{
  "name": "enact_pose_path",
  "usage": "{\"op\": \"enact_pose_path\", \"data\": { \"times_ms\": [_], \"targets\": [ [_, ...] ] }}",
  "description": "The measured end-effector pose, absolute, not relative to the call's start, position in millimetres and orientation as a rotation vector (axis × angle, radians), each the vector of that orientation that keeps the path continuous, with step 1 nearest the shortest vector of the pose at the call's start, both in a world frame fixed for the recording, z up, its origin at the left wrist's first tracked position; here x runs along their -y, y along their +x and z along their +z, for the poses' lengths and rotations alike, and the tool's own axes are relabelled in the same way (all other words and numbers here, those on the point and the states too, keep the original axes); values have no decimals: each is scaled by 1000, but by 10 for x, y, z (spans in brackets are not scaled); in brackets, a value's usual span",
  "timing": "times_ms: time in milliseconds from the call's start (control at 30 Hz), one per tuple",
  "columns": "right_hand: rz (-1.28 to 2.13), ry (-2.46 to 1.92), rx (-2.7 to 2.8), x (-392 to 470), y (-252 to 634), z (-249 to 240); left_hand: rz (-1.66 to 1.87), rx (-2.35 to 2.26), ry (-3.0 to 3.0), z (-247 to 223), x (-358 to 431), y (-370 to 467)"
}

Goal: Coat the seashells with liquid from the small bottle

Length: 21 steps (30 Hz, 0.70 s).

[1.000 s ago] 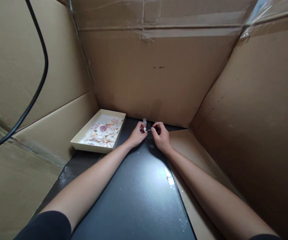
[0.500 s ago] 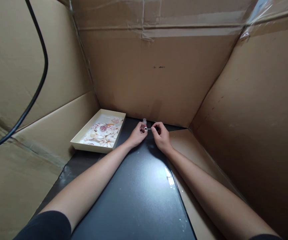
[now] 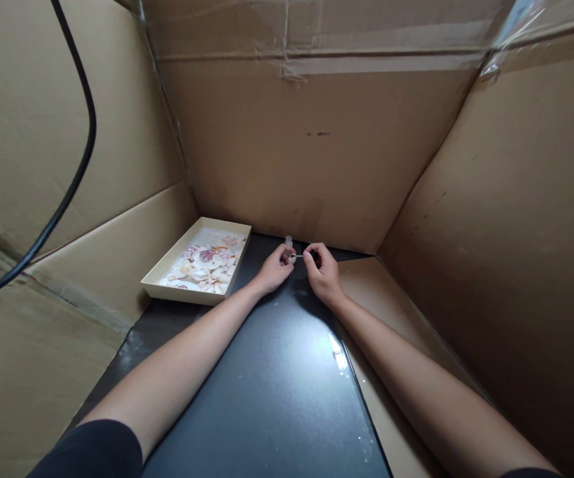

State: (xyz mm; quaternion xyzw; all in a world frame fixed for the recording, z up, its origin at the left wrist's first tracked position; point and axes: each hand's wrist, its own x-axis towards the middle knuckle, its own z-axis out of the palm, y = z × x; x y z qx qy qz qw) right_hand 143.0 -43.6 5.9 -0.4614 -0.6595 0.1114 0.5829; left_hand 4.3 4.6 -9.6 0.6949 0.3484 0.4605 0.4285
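Observation:
Near the back of the dark table, my left hand point(image 3: 275, 269) is closed, its thumb and fingers pinching a small whitish rounded piece point(image 3: 292, 259) too small to name surely. My right hand point(image 3: 323, 271) faces it, also closed, gripping a thin pale stick point(image 3: 299, 256) like a small brush. The stick's dark tip touches or nearly touches the whitish piece. Whatever the right fingers wrap at the stick's other end is mostly hidden. Just behind my left fingertips stands a small clear bottle point(image 3: 288, 239), its lower part covered by the hand.
A shallow cream tray point(image 3: 187, 296) with a seashell pattern inside lies left of my hands. Cardboard walls point(image 3: 287, 153) enclose the dark table point(image 3: 267, 398) at the back and sides. A black cable point(image 3: 85, 139) hangs at the left. A flat cardboard sheet point(image 3: 391, 292) lies right.
Both hands stay in nearly the same place. My right hand and the stick have shifted very slightly to the right, and the whitish piece has turned a little.

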Motion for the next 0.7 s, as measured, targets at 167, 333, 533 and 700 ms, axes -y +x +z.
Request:
{"op": "enact_pose_path", "data": {
  "times_ms": [167, 333, 533, 700],
  "targets": [
    [208, -1122, 1547, 415, 1438, 43, 1130, -888, 1759, -136, -83, 42],
    [257, -1106, 1559, 420, 1438, 46, 1133, -915, 1748, -117, -78, 40],
    [273, -1099, 1539, 427, 1435, 54, 1139, -921, 1760, -98, -63, 41],
    [258, -1093, 1541, 428, 1438, 58, 1158, -897, 1757, -106, -64, 50]
  ]
}}
